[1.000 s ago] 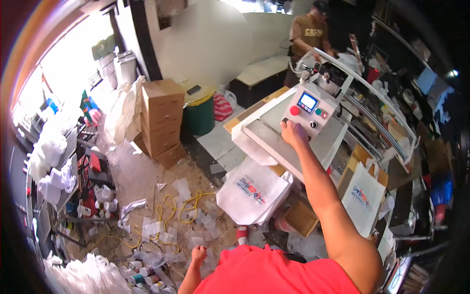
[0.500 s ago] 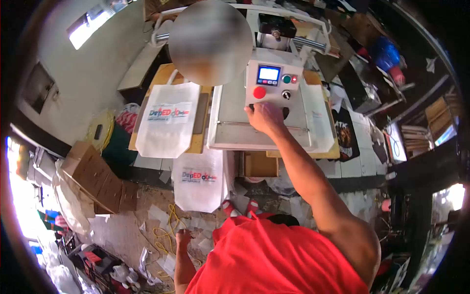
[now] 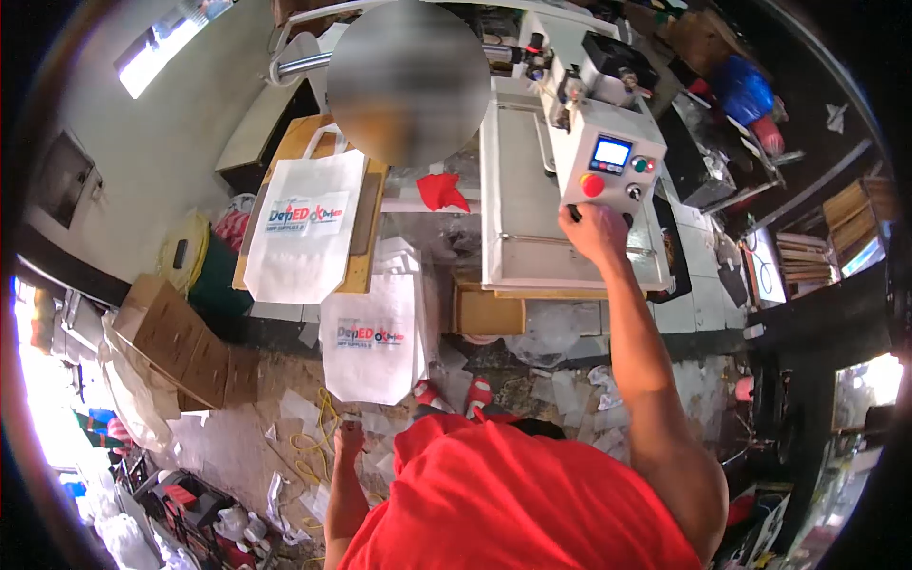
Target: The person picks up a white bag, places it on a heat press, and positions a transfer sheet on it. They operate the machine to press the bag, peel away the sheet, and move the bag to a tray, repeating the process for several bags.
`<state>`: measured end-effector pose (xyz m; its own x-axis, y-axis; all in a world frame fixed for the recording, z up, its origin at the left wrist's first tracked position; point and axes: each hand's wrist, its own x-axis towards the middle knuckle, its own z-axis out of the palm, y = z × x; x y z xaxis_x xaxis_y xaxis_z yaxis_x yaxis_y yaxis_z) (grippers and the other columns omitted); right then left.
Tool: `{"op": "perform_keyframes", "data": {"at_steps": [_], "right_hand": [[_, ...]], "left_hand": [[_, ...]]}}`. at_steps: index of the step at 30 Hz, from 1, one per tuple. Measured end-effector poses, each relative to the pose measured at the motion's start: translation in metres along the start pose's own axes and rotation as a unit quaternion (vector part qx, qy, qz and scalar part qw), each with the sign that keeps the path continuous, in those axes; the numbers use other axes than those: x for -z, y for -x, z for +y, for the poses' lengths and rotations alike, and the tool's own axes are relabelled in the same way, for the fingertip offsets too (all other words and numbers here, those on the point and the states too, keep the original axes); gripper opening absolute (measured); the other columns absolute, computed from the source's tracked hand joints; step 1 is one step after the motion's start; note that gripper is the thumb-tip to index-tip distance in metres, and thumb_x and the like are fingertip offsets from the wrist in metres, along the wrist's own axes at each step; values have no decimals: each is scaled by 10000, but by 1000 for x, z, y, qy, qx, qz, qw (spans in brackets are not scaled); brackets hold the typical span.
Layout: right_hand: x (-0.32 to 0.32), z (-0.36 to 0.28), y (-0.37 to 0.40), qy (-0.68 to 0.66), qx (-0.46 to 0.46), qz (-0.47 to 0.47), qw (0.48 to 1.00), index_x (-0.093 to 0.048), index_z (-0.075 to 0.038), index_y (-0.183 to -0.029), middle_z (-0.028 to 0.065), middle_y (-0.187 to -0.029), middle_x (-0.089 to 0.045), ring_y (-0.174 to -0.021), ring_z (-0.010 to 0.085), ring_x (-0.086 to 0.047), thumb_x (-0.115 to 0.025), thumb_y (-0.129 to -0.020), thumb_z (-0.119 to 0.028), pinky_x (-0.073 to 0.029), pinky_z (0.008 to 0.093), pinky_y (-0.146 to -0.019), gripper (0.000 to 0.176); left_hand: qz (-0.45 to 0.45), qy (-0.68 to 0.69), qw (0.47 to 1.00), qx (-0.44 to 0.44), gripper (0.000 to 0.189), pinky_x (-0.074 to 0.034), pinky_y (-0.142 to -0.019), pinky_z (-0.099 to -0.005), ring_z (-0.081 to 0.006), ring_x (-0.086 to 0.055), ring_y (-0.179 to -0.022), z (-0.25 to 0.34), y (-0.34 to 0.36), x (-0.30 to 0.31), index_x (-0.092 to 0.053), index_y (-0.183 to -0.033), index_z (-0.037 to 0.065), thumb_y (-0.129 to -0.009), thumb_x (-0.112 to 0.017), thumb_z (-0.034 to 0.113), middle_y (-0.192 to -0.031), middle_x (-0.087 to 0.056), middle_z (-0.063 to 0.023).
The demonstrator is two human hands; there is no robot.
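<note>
The right hand (image 3: 597, 233) reaches out at full arm's length to the heat press, its fingers curled tight around a dark handle (image 3: 574, 215) that juts from under the control box (image 3: 608, 166). Only the ends of the handle show on either side of the knuckles. The box carries a small lit screen, a red button, a green one and a dark knob, and it hangs over the near right corner of the pale press bed (image 3: 527, 218).

The left hand (image 3: 349, 439) hangs low beside the red shirt, well apart from the press and just above the floor (image 3: 242, 432) - whether its fingers are spread or closed cannot be told from here.

Left of the press, a white tote bag (image 3: 304, 228) with blue and red lettering lies flat on the wooden table (image 3: 373, 218), its bottom overhanging the table's near edge. A second bag (image 3: 370, 337) of the same print hangs below that edge, between the table and the person's feet. A red cloth (image 3: 442, 193) lies between the table's right edge and the press bed.

On the floor - littered with paper scraps - a yellow cable (image 3: 309, 446) loops near the left hand, and cardboard boxes (image 3: 180, 337) sit further left.
</note>
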<state>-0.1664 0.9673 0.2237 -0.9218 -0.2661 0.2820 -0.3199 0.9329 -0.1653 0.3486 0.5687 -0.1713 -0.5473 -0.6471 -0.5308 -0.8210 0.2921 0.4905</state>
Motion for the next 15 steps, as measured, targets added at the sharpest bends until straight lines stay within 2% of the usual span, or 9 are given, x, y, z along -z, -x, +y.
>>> {"op": "perform_keyframes", "data": {"at_steps": [2, 3, 5, 6, 7, 10, 11, 13, 15], "right_hand": [[-5, 14, 0, -3, 8, 33, 999, -708, -75, -725, 176, -696, -668, -691, 372, -665, -623, -823, -461, -523, 473, -655, 407], [-8, 21, 0, -2, 16, 63, 998, -700, -72, -689, 174, -667, -658, -668, 376, -660, -636, -815, -456, -519, 472, -644, 409], [-14, 34, -2, 1, 8, 57, 998, -643, -49, -674, 195, -694, -643, -694, 402, -640, -636, -825, -433, -493, 487, -634, 413], [-2, 28, 0, -2, -3, 28, 1000, -632, -45, -678, 200, -698, -641, -696, 397, -642, -645, -823, -419, -495, 480, -636, 402], [-13, 36, -3, -14, -7, 45, 999, -642, -48, -702, 196, -704, -645, -691, 392, -643, -643, -826, -417, -501, 474, -646, 390], [-14, 33, 0, -4, -26, 89, 996, -654, -38, -742, 163, -723, -670, -715, 374, -658, -710, -794, -369, -502, 463, -668, 339], [-12, 25, 2, -2, -52, 78, 996, -645, -34, -748, 161, -728, -668, -704, 376, -649, -716, -799, -345, -498, 460, -665, 323], [-20, 14, 13, 49, -5, 189, 981, -628, -75, -769, 126, -739, -649, -732, 364, -619, -741, -782, -313, -474, 476, -673, 263], [-15, -36, 28, 68, -28, 297, 952, -600, -53, -890, 121, -887, -637, -832, 365, -609, -721, -806, -233, -468, 474, -713, 232]], "left_hand": [[18, 21, 999, -24, 363, -526, -740, -496, -417, -670, -866, -4, -16, 9, -676, -881, 32, -846, -557, 374, -853, -681, -241], [70, 64, 990, -106, 219, -483, -520, -382, -188, -608, -553, -2, -17, 14, -630, -832, 21, -868, -584, 232, -654, -633, -95], [89, 4, 995, -33, 325, -516, -729, -495, -421, -662, -846, 39, -9, 51, -672, -854, 44, -862, -549, 345, -834, -675, -222], [88, 11, 994, -62, 304, -509, -732, -505, -430, -653, -852, 96, 21, 90, -664, -863, 45, -879, -531, 317, -838, -673, -223], [126, -6, 985, -116, 297, -497, -731, -508, -436, -644, -844, 83, 0, 94, -651, -862, 35, -891, -516, 299, -841, -667, -230], [156, 26, 978, -136, 289, -487, -725, -470, -421, -626, -842, 120, -20, 149, -608, -864, -2, -894, -517, 271, -856, -633, -252], [170, 27, 975, -140, 230, -491, -719, -451, -403, -628, -818, 128, -30, 167, -617, -875, 15, -893, -533, 229, -844, -640, -227], [239, 60, 936, -251, 176, -492, -723, -441, -383, -629, -815, 145, -53, 206, -624, -893, 27, -890, -554, 188, -853, -649, -198], [249, 91, 932, -246, 161, -489, -761, -424, -365, -619, -852, 161, -88, 245, -612, -923, 22, -888, -570, 173, -880, -643, -177]]}}
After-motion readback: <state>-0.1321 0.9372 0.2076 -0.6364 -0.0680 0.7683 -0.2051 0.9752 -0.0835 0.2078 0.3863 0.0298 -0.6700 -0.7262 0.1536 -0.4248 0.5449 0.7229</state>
